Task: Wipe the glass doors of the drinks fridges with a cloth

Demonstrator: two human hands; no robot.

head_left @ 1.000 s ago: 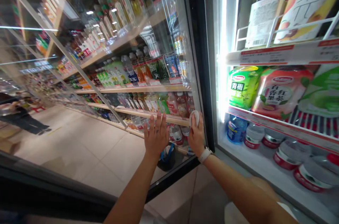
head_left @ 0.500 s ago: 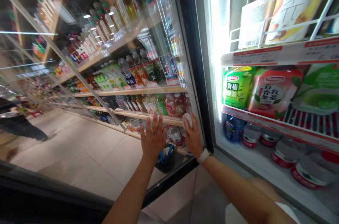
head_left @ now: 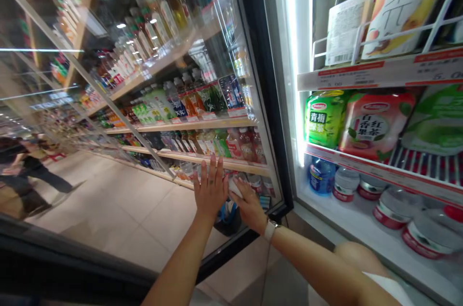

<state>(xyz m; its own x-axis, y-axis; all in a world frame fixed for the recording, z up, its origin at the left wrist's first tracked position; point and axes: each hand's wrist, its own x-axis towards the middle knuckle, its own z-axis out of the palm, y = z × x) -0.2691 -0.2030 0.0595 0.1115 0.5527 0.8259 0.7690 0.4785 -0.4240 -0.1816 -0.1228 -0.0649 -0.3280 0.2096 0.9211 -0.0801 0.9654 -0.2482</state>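
In the head view, my left hand [head_left: 210, 192] lies flat on the glass door [head_left: 152, 219], fingers stretched out and apart. Just right of it, my right hand [head_left: 249, 205] presses a folded white cloth [head_left: 236, 186] against the same pane; its fingers are closed over the cloth, and a pale watch [head_left: 270, 230] is on that wrist. The door has a dark frame [head_left: 265, 79] and stands swung out from the lit fridge. Behind the glass, low down, a dark basket-like thing with blue parts [head_left: 227, 219] is partly hidden by my hands.
Right of the door, the fridge shelf [head_left: 376, 171] holds drink cartons [head_left: 378, 123], with several bottles [head_left: 343, 184] below. Through the glass show long shelves of drinks [head_left: 202, 123], a tiled floor [head_left: 119, 200] and a person's legs [head_left: 47, 176] at far left.
My right hand has slid the cloth left and slightly down across the glass, from near the door frame to beside my left hand. The left hand has stayed in place.
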